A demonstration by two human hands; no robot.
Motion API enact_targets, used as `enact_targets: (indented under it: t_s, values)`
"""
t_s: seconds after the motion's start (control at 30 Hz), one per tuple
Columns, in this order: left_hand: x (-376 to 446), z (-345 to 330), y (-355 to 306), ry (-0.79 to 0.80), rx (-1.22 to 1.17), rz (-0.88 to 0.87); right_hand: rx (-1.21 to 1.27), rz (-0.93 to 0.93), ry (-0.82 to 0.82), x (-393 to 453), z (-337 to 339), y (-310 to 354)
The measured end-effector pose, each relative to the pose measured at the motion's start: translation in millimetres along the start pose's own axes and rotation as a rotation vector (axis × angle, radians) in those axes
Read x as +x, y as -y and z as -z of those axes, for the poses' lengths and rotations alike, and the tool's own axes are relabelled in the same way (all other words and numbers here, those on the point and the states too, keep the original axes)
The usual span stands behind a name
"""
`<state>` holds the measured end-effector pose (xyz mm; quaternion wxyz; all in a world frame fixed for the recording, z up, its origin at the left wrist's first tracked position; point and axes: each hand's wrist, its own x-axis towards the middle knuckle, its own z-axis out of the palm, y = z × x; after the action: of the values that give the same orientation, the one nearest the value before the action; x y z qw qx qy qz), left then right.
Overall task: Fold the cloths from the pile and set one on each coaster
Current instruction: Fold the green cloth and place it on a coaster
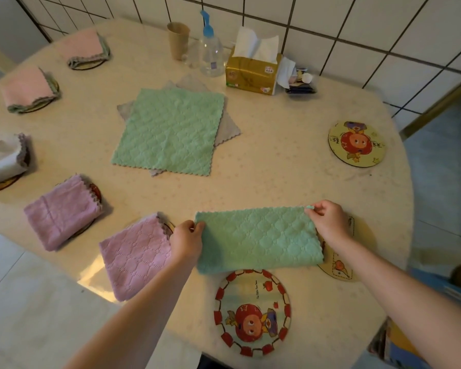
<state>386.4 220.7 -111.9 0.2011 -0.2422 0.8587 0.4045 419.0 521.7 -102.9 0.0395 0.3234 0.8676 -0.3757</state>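
At the table's near edge, both hands pinch the folded green cloth (258, 239), which half hides a coaster (341, 265).

Paper cup (178, 39), spray bottle (210, 53), tissue box (252, 74).

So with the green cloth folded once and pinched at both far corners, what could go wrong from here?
The green cloth already overlaps the coaster under the right hand, so folding could drag it. The left hand touches the purple cloth, which a sweep might knock off its coaster.
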Motion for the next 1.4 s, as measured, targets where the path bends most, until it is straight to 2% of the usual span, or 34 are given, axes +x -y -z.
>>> enact_targets:
  t_s: [0.27, 0.33, 0.4, 0.47, 0.57, 0.63, 0.73, 0.87, 1.1, 1.23, 1.4]
  values:
    - [-23.4, -2.8, -5.6, -0.121, -0.060, -0.093, -0.017, -0.022, -0.057, 9.5, -1.9, 2.0]
    - [-34.1, -3.6, -0.9, -0.191, 0.009, -0.287, 0.000, -0.029, -0.082, 6.0, 4.0, 5.3]
    - [-45.8, -5.3, 7.5, -0.250, 0.228, -0.607, 0.012, 0.021, -0.129, -7.1, 12.3, 7.9]
    - [-59.2, -12.1, 15.9, -0.160, 0.384, -0.852, -0.050, 0.190, -0.138, -30.7, 17.5, 7.9]
    - [-84.2, -29.5, 32.5, 0.112, 0.602, -1.068, -0.252, 0.581, 0.109, -81.1, 8.9, -3.6]
    - [-94.4, -42.1, 46.6, 0.190, 0.799, -1.156, -0.483, 0.831, 0.203, -105.2, -5.3, -24.6]
    - [-96.6, -46.8, 60.4, 0.203, 0.911, -1.095, -0.733, 0.958, 0.301, -115.5, -17.5, -54.4]
    - [-87.0, -30.9, 74.8, 0.201, 0.981, -1.026, -0.865, 0.939, 0.257, -106.4, -10.5, -75.0]
    - [-82.8, 0.3, 101.1, 0.194, 0.951, -0.895, -0.929, 0.998, 0.245, -97.2, 19.3, -80.3]
    - [-85.4, 6.4, 105.7, 0.140, 0.994, -0.872, -0.899, 0.983, 0.297, -93.5, 16.4, -69.6]
    - [-89.3, -5.2, 91.8, -0.001, 0.889, -0.890, -0.903, 1.001, 0.302, -85.6, 10.6, -53.6]
